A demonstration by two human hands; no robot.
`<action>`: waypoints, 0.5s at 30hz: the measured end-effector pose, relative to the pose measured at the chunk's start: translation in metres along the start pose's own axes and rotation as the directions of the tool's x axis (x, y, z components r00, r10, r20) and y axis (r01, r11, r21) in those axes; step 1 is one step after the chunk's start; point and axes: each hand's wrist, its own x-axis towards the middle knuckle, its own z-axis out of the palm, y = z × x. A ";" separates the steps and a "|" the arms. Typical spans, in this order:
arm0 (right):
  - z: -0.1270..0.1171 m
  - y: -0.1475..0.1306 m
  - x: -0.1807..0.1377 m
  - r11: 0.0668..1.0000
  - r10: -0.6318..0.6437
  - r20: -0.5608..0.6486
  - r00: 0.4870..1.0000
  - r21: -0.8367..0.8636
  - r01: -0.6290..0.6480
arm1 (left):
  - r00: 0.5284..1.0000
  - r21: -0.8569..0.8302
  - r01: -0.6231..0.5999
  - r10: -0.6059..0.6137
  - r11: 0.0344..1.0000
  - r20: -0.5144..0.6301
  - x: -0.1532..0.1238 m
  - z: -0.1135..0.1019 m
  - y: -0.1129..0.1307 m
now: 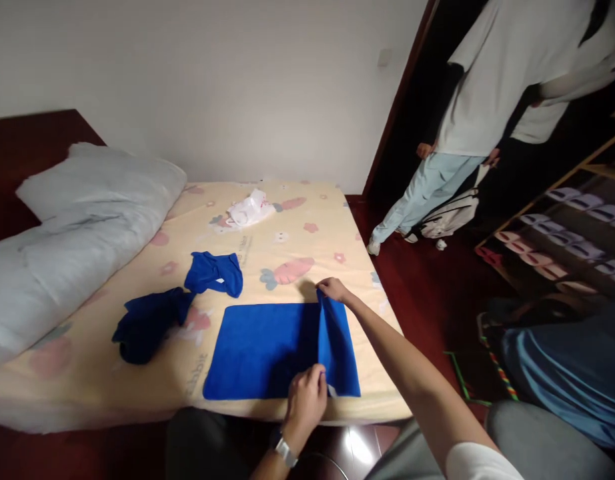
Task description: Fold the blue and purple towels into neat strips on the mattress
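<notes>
A blue towel (262, 347) lies spread on the bed near its front edge. A strip of it toward the right end is lifted into an upright flap. My left hand (306, 397), with a watch on the wrist, pinches the near corner of that flap. At the far corner, my right hand (332, 289) is closed on the cloth between thumb and fingers. A small white tag shows by the near edge, beside my left hand. Two more blue cloths lie crumpled to the left: a smaller one (215, 273) and a darker bundle (152, 323).
A white plastic bag (250, 209) sits farther back on the patterned bed sheet (307, 233). A grey quilt (87, 247) fills the left side. Beyond the bed, a person (507, 87) stands near a shoe rack (577, 227). Blue fabric (577, 367) is at lower right.
</notes>
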 end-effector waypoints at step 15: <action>0.181 -0.216 0.107 0.853 -0.381 0.320 0.867 -0.239 0.463 | 0.732 -0.207 0.593 -0.628 0.778 -0.264 -0.092 -0.075 -0.229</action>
